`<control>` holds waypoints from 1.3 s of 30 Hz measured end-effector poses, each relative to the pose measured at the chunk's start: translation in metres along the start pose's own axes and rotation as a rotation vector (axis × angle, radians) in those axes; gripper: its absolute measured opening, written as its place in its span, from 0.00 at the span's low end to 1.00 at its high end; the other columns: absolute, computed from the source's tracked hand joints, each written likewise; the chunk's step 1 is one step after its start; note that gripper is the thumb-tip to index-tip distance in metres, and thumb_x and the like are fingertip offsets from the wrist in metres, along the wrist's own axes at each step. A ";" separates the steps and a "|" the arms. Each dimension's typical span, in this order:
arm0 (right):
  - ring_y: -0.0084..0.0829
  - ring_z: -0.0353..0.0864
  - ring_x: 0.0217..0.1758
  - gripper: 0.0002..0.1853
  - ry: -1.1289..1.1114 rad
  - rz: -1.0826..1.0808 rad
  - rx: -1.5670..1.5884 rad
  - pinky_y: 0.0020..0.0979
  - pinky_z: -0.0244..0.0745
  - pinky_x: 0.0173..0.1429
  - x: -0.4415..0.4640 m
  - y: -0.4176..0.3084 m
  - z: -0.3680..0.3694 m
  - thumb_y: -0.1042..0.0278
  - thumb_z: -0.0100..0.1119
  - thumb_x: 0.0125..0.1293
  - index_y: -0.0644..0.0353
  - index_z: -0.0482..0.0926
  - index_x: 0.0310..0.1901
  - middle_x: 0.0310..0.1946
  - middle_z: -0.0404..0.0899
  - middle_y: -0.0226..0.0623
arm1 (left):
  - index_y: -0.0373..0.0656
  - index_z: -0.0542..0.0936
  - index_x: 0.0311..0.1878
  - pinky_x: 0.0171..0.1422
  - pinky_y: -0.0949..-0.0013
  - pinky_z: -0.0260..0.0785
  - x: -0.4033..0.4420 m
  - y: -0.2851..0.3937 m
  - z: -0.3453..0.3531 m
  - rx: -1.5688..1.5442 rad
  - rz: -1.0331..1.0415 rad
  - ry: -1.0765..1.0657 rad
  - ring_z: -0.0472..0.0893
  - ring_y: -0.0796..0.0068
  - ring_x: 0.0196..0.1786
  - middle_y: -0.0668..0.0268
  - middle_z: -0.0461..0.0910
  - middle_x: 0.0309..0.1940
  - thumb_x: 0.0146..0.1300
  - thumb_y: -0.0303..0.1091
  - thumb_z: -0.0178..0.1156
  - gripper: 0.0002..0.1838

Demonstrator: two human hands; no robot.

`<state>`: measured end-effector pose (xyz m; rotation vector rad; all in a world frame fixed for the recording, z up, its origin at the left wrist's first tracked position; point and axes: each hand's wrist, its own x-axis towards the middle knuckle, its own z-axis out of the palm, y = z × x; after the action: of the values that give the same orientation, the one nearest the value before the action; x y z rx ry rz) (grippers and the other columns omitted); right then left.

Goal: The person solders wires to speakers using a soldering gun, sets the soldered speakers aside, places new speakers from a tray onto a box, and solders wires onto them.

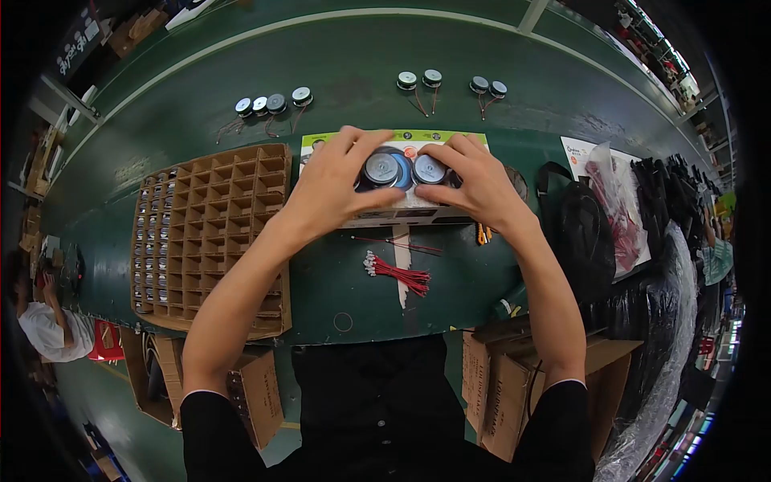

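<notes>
My left hand (341, 177) curls its thumb and fingers round a small loudspeaker (381, 169) with a silvery round back. Beside it, my right hand (472, 175) grips a second loudspeaker (429, 168) in the same way. Both are held close together over a printed box (317, 146) with a green edge, and something blue shows between them. Whether they touch the box I cannot tell. Nearer to me lies a bundle of red wires (405, 275) with white connectors, with a few loose wires (397, 243) above it.
To the left stands a divided cardboard tray (233, 205), its left columns filled with speakers. Several wired speakers (277, 103) sit farther back on the green table (353, 60). At right are a black bag (574, 233) and plastic-wrapped goods (671, 321). Open cartons (502, 402) stand below the near edge.
</notes>
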<state>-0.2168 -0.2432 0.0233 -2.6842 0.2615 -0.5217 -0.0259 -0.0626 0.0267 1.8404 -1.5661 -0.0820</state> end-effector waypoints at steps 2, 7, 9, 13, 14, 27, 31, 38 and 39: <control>0.42 0.74 0.53 0.31 -0.003 -0.014 0.000 0.40 0.73 0.56 -0.006 0.005 -0.002 0.53 0.76 0.57 0.59 0.80 0.59 0.45 0.77 0.39 | 0.47 0.78 0.64 0.64 0.56 0.67 0.015 -0.017 0.013 0.020 0.154 -0.200 0.76 0.54 0.58 0.57 0.77 0.56 0.59 0.49 0.72 0.32; 0.41 0.73 0.53 0.31 -0.026 -0.018 -0.024 0.39 0.73 0.55 -0.013 0.006 -0.008 0.52 0.75 0.59 0.59 0.79 0.60 0.48 0.76 0.40 | 0.45 0.82 0.60 0.62 0.58 0.70 0.011 -0.006 0.017 -0.038 0.266 -0.117 0.77 0.56 0.52 0.62 0.80 0.54 0.60 0.41 0.72 0.25; 0.38 0.74 0.53 0.31 0.037 -0.106 0.075 0.36 0.73 0.58 -0.016 0.013 -0.010 0.52 0.69 0.65 0.59 0.76 0.66 0.54 0.74 0.42 | 0.45 0.81 0.61 0.62 0.58 0.70 0.010 -0.006 0.016 -0.001 0.280 -0.110 0.77 0.56 0.53 0.62 0.80 0.55 0.60 0.42 0.71 0.26; 0.30 0.75 0.53 0.28 -0.073 0.279 0.509 0.29 0.75 0.57 -0.023 0.028 -0.064 0.59 0.60 0.73 0.54 0.71 0.72 0.61 0.71 0.38 | 0.46 0.78 0.66 0.68 0.57 0.62 0.018 0.003 0.004 0.147 0.307 -0.159 0.75 0.57 0.62 0.60 0.77 0.62 0.59 0.52 0.72 0.34; 0.29 0.75 0.53 0.29 -0.163 0.275 0.436 0.29 0.75 0.55 -0.028 0.024 -0.073 0.63 0.62 0.71 0.53 0.71 0.72 0.60 0.72 0.37 | 0.46 0.78 0.66 0.68 0.57 0.62 0.024 0.012 0.003 0.140 0.318 -0.164 0.75 0.57 0.62 0.60 0.77 0.62 0.59 0.52 0.72 0.34; 0.23 0.77 0.33 0.20 0.660 0.531 0.385 0.27 0.73 0.39 -0.063 -0.013 -0.086 0.56 0.68 0.69 0.65 0.81 0.52 0.33 0.81 0.33 | 0.44 0.82 0.59 0.66 0.58 0.63 0.077 0.048 0.052 0.057 0.283 -0.248 0.79 0.56 0.57 0.55 0.82 0.54 0.68 0.54 0.62 0.26; 0.31 0.80 0.32 0.23 0.657 1.113 0.129 0.33 0.75 0.41 -0.145 -0.046 -0.048 0.50 0.67 0.68 0.67 0.81 0.44 0.30 0.82 0.38 | 0.45 0.81 0.57 0.63 0.58 0.66 0.093 0.044 0.058 0.036 0.255 -0.328 0.82 0.55 0.53 0.56 0.84 0.50 0.64 0.53 0.66 0.26; 0.48 0.83 0.40 0.35 0.367 1.404 0.004 0.44 0.76 0.49 -0.201 -0.039 0.011 0.43 0.71 0.60 0.70 0.75 0.52 0.34 0.83 0.49 | 0.44 0.80 0.57 0.63 0.57 0.68 0.104 0.063 0.061 0.081 0.060 -0.463 0.83 0.55 0.54 0.55 0.86 0.48 0.59 0.53 0.68 0.29; 0.45 0.83 0.41 0.35 0.384 1.426 0.078 0.42 0.76 0.49 -0.199 -0.041 0.009 0.45 0.73 0.58 0.71 0.74 0.53 0.37 0.82 0.47 | 0.43 0.81 0.58 0.64 0.57 0.68 0.105 0.059 0.064 0.010 0.131 -0.401 0.82 0.54 0.55 0.54 0.84 0.51 0.59 0.54 0.67 0.30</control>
<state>-0.3912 -0.1531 -0.0313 -1.6265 1.9248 -0.4850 -0.0786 -0.1866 0.0510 1.8000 -1.9570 -0.4044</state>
